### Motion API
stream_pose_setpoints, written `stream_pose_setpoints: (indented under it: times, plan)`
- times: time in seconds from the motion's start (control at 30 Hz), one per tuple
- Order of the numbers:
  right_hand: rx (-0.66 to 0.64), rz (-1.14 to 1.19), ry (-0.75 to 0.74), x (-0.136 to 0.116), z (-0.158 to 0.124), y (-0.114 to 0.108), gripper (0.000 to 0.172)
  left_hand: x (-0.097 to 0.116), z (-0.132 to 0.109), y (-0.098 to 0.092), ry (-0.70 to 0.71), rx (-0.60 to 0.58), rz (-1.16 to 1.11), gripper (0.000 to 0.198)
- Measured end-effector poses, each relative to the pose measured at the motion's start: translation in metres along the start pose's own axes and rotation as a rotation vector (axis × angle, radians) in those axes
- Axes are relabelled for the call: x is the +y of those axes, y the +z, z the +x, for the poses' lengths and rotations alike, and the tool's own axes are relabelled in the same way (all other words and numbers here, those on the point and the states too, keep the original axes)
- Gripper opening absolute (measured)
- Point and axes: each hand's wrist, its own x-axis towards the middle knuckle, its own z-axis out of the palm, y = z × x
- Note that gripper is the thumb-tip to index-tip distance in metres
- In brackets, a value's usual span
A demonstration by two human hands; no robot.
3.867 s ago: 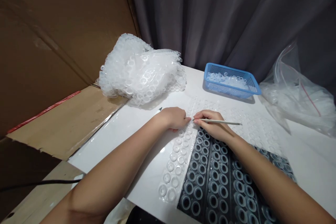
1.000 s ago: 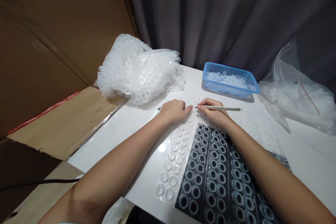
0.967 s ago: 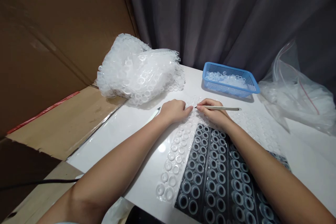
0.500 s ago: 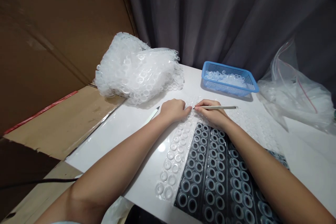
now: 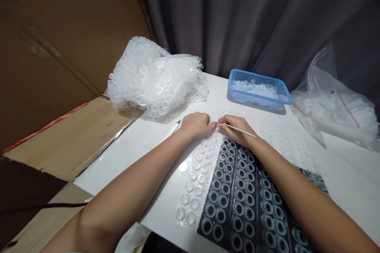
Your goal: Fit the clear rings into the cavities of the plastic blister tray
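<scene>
Clear plastic strips of round caps (image 5: 198, 180) lie on the white table, partly over a dark sheet (image 5: 228, 189) that shows through the rings. At the far end of the leftmost strip, my left hand (image 5: 197, 124) presses down with curled fingers and thumb on the plastic. Close beside it, my right hand (image 5: 237, 128) is closed, its thumb and index fingertips pinched at the strip. A thin white pen-like stick (image 5: 242, 130) is held in that hand, slanting back towards the wrist. What lies between the fingertips is too small to make out.
A heap of clear capped strips (image 5: 160, 79) rises at the back left. A blue basket (image 5: 259, 102) holds small clear pieces; a clear zip bag (image 5: 338, 106) stands at right. Another dark-tipped pen-like tool (image 5: 175, 126) lies by my left wrist. Cardboard (image 5: 68, 138) borders the left.
The stick in my right hand has swung from nearly level to slanting down towards my wrist, its tip lifted off the strip. My right fingertips now pinch at the strip. My left hand stays put.
</scene>
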Motion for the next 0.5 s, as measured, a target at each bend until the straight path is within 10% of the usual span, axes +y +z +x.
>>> stream_pose_setpoints:
  times: [0.33, 0.5]
  plan:
    - [0.348, 0.246, 0.418, 0.010, 0.002, -0.001, 0.021, 0.000, 0.001, -0.001, 0.002, -0.019, 0.000, 0.037]
    - [0.248, 0.539, 0.487, 0.014, 0.009, -0.004, 0.027, -0.001, 0.004, 0.006, 0.015, 0.203, -0.042, 0.035]
